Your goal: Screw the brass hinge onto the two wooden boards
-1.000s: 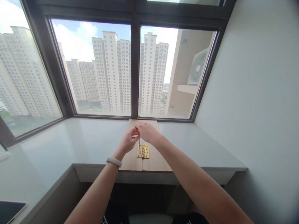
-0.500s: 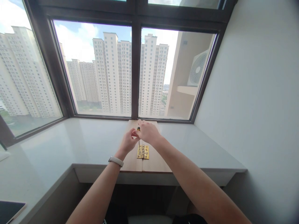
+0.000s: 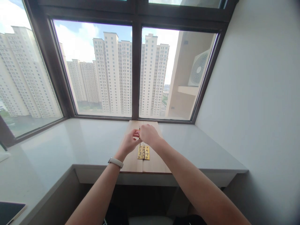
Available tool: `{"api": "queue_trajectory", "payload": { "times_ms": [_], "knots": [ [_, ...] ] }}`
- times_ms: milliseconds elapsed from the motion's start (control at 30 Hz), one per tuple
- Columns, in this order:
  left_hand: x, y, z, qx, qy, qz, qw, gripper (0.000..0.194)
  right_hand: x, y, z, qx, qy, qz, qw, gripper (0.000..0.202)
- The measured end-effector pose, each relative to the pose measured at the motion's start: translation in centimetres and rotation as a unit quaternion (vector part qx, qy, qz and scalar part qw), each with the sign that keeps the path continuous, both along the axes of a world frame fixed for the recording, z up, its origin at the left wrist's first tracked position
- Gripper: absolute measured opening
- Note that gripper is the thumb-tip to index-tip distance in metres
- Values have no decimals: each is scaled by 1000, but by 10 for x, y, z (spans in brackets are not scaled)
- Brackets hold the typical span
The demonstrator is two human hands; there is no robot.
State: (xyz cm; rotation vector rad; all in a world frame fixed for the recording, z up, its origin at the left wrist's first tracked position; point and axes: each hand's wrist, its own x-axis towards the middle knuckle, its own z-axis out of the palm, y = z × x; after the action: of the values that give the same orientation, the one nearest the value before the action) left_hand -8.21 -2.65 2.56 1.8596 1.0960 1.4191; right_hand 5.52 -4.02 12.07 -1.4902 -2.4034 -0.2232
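Observation:
A brass-coloured hinge (image 3: 143, 152) lies across the seam between two pale wooden boards (image 3: 154, 164), with several screws on it. Above its left leaf stands a screwdriver (image 3: 140, 144), its thin shaft pointing down to the hinge and its handle mostly covered by my fingers. My right hand (image 3: 150, 134) is closed around the handle from the right and above. From the left, my left hand (image 3: 130, 141) pinches at the handle and upper shaft, its fingers curled. The exact spot where the tip meets the hinge is too small to tell.
The boards rest on a white sill (image 3: 100, 134) that runs below dark window frames (image 3: 136, 78). A white wall (image 3: 253, 93) rises on the right. At the lower left corner lies a dark flat object (image 3: 10, 212).
My right hand has turned and come slightly down over the screwdriver handle, hiding more of it. My left hand has barely moved.

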Motion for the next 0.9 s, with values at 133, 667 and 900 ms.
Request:
{"api": "queue_trajectory", "payload": {
  "times_ms": [133, 667, 900],
  "knots": [
    [-3, 2, -1, -26, -58, -84, 994, 39, 9, 2, 3, -10, -7, 64, 998, 11],
    [1, 0, 3, 40, -10, 53, 998, 14, 0, -7, 10, 21, 37, -30, 999, 39],
    [5, -7, 9, 60, 39, 139, 988, 12, -10, -9, 5, 18, 11, -43, 999, 40]
  ]
}}
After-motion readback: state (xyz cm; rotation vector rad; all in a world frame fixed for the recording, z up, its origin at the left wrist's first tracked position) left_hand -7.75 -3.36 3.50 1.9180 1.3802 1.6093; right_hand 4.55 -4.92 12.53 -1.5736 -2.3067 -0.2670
